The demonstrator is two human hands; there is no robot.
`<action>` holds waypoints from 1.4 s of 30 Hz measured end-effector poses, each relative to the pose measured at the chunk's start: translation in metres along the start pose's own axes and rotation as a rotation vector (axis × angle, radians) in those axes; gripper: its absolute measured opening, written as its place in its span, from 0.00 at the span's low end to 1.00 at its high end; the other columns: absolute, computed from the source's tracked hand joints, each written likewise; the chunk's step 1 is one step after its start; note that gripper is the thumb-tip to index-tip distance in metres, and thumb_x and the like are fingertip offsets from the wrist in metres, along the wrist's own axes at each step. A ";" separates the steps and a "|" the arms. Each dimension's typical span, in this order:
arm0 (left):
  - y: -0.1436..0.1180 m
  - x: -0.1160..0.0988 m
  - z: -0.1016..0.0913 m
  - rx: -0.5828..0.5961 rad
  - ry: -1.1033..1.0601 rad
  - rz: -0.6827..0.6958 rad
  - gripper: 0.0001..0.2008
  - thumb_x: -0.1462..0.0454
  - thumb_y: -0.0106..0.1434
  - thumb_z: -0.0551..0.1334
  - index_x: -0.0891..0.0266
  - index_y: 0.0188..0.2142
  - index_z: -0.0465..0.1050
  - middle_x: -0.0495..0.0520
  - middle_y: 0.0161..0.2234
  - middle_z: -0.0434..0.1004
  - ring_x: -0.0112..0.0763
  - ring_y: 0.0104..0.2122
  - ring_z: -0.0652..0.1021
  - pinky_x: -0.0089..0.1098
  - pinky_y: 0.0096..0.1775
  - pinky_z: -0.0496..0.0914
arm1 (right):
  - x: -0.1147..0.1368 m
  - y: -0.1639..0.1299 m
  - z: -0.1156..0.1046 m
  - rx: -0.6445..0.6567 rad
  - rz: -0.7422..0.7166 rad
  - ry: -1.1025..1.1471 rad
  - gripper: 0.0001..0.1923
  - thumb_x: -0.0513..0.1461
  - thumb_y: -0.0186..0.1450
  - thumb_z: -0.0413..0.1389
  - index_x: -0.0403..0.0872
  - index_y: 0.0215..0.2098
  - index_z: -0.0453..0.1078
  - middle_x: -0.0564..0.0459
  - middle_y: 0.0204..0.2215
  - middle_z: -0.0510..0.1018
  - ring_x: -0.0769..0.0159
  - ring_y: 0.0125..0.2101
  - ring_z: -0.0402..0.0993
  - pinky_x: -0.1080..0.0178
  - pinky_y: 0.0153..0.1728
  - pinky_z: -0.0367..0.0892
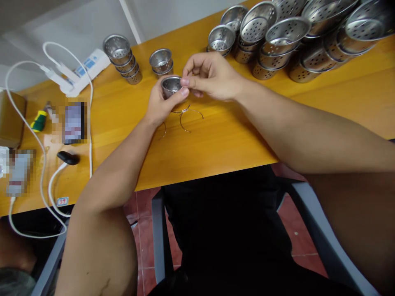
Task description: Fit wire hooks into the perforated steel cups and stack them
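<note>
My left hand holds a small perforated steel strainer cup above the yellow table, thumb across its front. My right hand pinches the cup's rim with thumb and forefinger. Whether a wire is between those fingers is too small to tell. Thin wire handle loops lie on the table just below both hands.
Short stacks of strainer cups stand behind the hands. Many larger stacked cups fill the back right. At left lie a white power strip, white cables, a screwdriver, phones and a black object.
</note>
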State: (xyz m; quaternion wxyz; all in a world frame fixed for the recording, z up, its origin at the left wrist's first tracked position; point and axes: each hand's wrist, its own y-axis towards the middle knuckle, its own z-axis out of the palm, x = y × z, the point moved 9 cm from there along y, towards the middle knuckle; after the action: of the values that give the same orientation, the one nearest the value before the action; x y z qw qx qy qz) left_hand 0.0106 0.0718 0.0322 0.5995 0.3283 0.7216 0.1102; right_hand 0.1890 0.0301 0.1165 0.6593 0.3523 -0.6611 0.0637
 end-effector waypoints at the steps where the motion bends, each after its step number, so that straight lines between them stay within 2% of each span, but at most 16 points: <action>1: 0.000 -0.002 0.000 0.004 -0.010 0.015 0.45 0.25 0.59 0.85 0.43 0.64 0.83 0.56 0.57 0.91 0.55 0.57 0.92 0.58 0.64 0.88 | -0.003 0.001 -0.001 -0.015 0.016 -0.004 0.35 0.67 0.64 0.88 0.55 0.42 0.80 0.61 0.27 0.82 0.65 0.24 0.70 0.59 0.28 0.64; 3: 0.000 -0.006 -0.001 -0.006 0.003 0.038 0.49 0.29 0.53 0.91 0.42 0.65 0.82 0.56 0.62 0.91 0.58 0.61 0.90 0.59 0.68 0.86 | -0.006 0.003 -0.003 -0.054 0.035 -0.012 0.36 0.68 0.62 0.89 0.55 0.40 0.79 0.62 0.25 0.80 0.65 0.24 0.69 0.59 0.29 0.63; 4: 0.000 -0.007 -0.002 -0.018 0.021 0.045 0.49 0.30 0.53 0.92 0.42 0.65 0.82 0.57 0.63 0.90 0.59 0.63 0.90 0.59 0.70 0.85 | -0.007 0.003 -0.002 -0.066 0.040 -0.015 0.37 0.69 0.61 0.89 0.55 0.39 0.79 0.63 0.24 0.79 0.65 0.24 0.68 0.59 0.29 0.63; 7: 0.000 -0.008 -0.002 -0.026 0.064 0.055 0.48 0.30 0.56 0.90 0.43 0.67 0.80 0.58 0.64 0.89 0.60 0.64 0.89 0.61 0.71 0.83 | -0.004 0.004 0.002 -0.072 0.036 -0.023 0.40 0.73 0.58 0.88 0.55 0.38 0.78 0.63 0.22 0.77 0.65 0.22 0.67 0.58 0.28 0.62; 11: -0.001 -0.008 -0.001 -0.012 0.117 0.078 0.48 0.30 0.59 0.88 0.45 0.68 0.78 0.58 0.64 0.88 0.61 0.64 0.88 0.62 0.71 0.82 | 0.001 0.003 0.003 -0.075 0.033 -0.042 0.40 0.74 0.58 0.87 0.55 0.37 0.77 0.63 0.23 0.76 0.66 0.21 0.66 0.57 0.26 0.60; 16: -0.003 -0.011 0.000 -0.007 0.130 0.099 0.46 0.30 0.61 0.87 0.40 0.69 0.77 0.56 0.62 0.88 0.59 0.60 0.89 0.62 0.67 0.84 | 0.003 0.000 0.004 -0.051 0.099 -0.081 0.41 0.75 0.55 0.86 0.56 0.36 0.78 0.61 0.22 0.76 0.64 0.24 0.67 0.56 0.29 0.62; 20: -0.003 -0.012 0.002 -0.012 0.141 0.107 0.46 0.29 0.62 0.85 0.41 0.69 0.77 0.56 0.62 0.89 0.59 0.60 0.89 0.62 0.67 0.84 | 0.009 -0.002 0.006 -0.067 0.087 -0.075 0.42 0.77 0.56 0.84 0.56 0.35 0.79 0.59 0.25 0.78 0.64 0.24 0.67 0.57 0.29 0.61; 24: -0.003 -0.015 0.001 -0.027 0.130 0.140 0.46 0.26 0.62 0.84 0.40 0.69 0.77 0.56 0.61 0.88 0.59 0.59 0.90 0.62 0.65 0.84 | 0.014 -0.004 0.007 -0.068 0.045 -0.069 0.39 0.75 0.62 0.84 0.55 0.35 0.80 0.59 0.27 0.78 0.66 0.24 0.65 0.58 0.29 0.58; 29: -0.002 -0.010 0.002 -0.026 0.132 0.133 0.49 0.24 0.59 0.84 0.40 0.69 0.76 0.57 0.61 0.88 0.59 0.59 0.90 0.61 0.65 0.85 | 0.012 -0.006 0.007 -0.065 0.103 -0.072 0.39 0.74 0.62 0.85 0.54 0.36 0.80 0.57 0.27 0.77 0.64 0.27 0.67 0.59 0.30 0.60; 32: -0.002 -0.009 0.003 -0.037 0.112 0.159 0.51 0.24 0.58 0.84 0.40 0.70 0.74 0.57 0.63 0.87 0.59 0.62 0.89 0.61 0.68 0.84 | 0.022 -0.006 0.007 -0.071 0.021 -0.051 0.37 0.72 0.62 0.86 0.55 0.39 0.81 0.55 0.33 0.80 0.62 0.31 0.71 0.58 0.33 0.66; 35: -0.001 -0.009 0.003 -0.055 0.088 0.140 0.52 0.23 0.60 0.83 0.39 0.72 0.70 0.57 0.66 0.85 0.60 0.65 0.87 0.61 0.71 0.82 | 0.027 -0.007 -0.001 -0.178 -0.089 -0.125 0.34 0.69 0.64 0.86 0.58 0.44 0.80 0.53 0.43 0.84 0.58 0.37 0.76 0.56 0.36 0.71; 38: 0.002 -0.013 0.001 -0.076 0.144 0.069 0.53 0.22 0.60 0.82 0.39 0.72 0.69 0.58 0.66 0.84 0.61 0.67 0.86 0.60 0.71 0.81 | 0.029 -0.011 -0.005 -0.245 -0.171 -0.352 0.27 0.67 0.72 0.79 0.59 0.42 0.80 0.50 0.48 0.86 0.53 0.41 0.78 0.53 0.41 0.76; 42: 0.005 -0.030 -0.002 -0.124 0.243 0.025 0.51 0.20 0.62 0.78 0.40 0.71 0.69 0.59 0.65 0.85 0.61 0.67 0.86 0.60 0.72 0.80 | 0.031 -0.018 -0.002 -0.225 -0.212 -0.498 0.17 0.58 0.83 0.67 0.60 0.42 0.82 0.48 0.53 0.85 0.47 0.50 0.80 0.48 0.47 0.79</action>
State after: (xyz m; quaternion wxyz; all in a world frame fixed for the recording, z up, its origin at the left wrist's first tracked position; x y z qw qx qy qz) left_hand 0.0121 0.0583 0.0592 0.5252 0.2837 0.7767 0.2011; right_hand 0.2040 0.0062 0.1389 0.5146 0.3489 -0.7650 -0.1679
